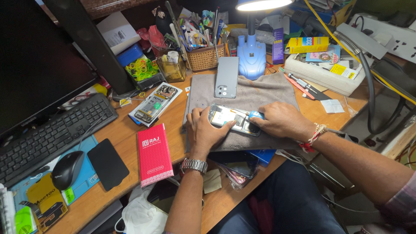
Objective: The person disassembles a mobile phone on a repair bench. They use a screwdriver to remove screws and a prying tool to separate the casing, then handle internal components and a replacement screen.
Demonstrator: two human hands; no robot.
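An opened phone (pixel 229 118) with its insides showing lies on a grey cloth (pixel 260 93) in the middle of the desk. My left hand (pixel 207 130) grips its left end, thumb on the near edge. My right hand (pixel 281 121) is closed on a small blue-tipped tool (pixel 256 115) that rests on the phone's right end. A grey phone back cover (pixel 226 77) lies face down on the cloth behind them.
A second opened phone (pixel 155 103), a red box (pixel 154 154) and a black phone (pixel 108 164) lie left. A keyboard (pixel 47 136), mouse (pixel 67 169) and monitor (pixel 34 60) fill the far left. A blue lamp (pixel 251 52), tool basket (pixel 203 56) and white tray (pixel 320 73) stand behind.
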